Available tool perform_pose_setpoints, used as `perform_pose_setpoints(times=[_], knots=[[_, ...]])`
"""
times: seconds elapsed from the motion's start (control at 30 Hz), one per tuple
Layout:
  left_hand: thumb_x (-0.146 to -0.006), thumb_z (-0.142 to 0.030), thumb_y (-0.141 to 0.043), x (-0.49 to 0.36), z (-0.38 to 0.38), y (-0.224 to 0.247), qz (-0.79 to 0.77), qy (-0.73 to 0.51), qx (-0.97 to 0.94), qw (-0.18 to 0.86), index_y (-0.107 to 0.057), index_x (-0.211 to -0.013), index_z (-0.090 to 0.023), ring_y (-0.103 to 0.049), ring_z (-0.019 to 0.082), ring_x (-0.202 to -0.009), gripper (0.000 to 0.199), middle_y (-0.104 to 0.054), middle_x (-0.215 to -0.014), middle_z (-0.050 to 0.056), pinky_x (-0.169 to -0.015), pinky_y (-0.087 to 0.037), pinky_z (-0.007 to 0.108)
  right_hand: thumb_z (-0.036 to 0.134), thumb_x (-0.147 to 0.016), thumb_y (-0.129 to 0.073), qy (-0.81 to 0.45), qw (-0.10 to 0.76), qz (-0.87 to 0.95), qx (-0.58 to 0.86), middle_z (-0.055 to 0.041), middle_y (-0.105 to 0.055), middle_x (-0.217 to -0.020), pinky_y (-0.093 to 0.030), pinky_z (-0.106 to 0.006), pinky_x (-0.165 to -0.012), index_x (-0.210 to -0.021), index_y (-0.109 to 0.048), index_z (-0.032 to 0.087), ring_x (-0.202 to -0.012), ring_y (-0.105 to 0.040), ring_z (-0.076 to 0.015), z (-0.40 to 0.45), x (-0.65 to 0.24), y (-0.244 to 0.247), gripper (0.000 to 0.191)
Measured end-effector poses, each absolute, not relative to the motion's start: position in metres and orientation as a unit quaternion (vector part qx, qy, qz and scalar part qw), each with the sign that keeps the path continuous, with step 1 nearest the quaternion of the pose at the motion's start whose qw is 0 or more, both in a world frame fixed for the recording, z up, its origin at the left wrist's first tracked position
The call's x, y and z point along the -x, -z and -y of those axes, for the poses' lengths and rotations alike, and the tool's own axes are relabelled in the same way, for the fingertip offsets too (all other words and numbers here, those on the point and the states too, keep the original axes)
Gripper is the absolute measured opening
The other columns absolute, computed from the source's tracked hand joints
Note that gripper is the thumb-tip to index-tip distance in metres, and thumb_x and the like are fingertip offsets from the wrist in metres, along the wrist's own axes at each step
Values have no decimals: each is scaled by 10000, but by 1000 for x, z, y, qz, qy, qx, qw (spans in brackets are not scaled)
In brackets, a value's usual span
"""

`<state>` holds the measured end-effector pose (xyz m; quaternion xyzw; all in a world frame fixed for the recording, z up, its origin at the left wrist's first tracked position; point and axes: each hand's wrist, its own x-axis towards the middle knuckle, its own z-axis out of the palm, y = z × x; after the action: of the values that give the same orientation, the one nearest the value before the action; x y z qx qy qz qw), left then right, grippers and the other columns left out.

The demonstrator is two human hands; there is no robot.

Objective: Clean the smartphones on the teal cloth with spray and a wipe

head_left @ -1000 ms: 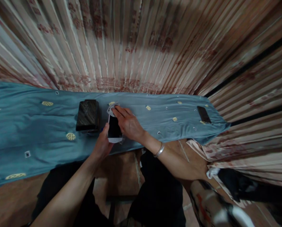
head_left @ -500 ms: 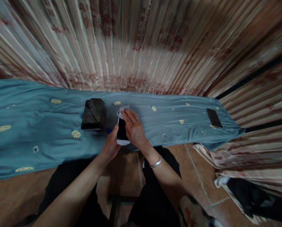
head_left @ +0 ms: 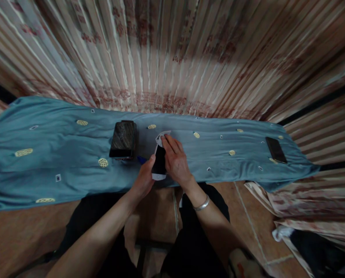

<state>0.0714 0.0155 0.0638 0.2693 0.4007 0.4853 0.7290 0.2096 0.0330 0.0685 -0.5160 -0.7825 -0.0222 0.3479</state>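
A white-framed phone (head_left: 160, 162) with a dark screen is in my left hand (head_left: 145, 175), whose thumb lies along its left edge. My right hand (head_left: 176, 160) presses a small pale cloth (head_left: 161, 138) against the phone's upper end, fingers together. Part of the phone's right side is hidden by that hand. Left of my hands, a stack of dark phones (head_left: 123, 139) rests on the blue-green cloth cover (head_left: 73, 154). A small blue item (head_left: 141, 159) lies between the stack and my left hand.
Another dark phone (head_left: 276, 150) lies near the right end of the covered table. Pleated, patterned curtains (head_left: 160, 58) hang behind it and at the right. Dark fabric (head_left: 317, 251) is on the tiled floor at the lower right.
The view has shifted, so the table and stack appear slightly further right. Both hands still hold the phone and cloth, with only a slight shift of my right fingers.
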Motion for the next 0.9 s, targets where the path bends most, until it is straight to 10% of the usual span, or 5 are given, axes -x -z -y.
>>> perform_pose_setpoints(times=[0.9], knots=[[-806, -700, -757, -61, -17, -69, -412, -480, -264, 728, -774, -1016, -144, -784, 328, -1010, 595, -822, -908, 109, -906, -621, 443, 31, -987, -390, 39, 331, 768, 548, -198, -611, -1555, -466, -506, -1235, -1573, -536, 104, -1443, -564, -287, -38, -211, -60, 608]])
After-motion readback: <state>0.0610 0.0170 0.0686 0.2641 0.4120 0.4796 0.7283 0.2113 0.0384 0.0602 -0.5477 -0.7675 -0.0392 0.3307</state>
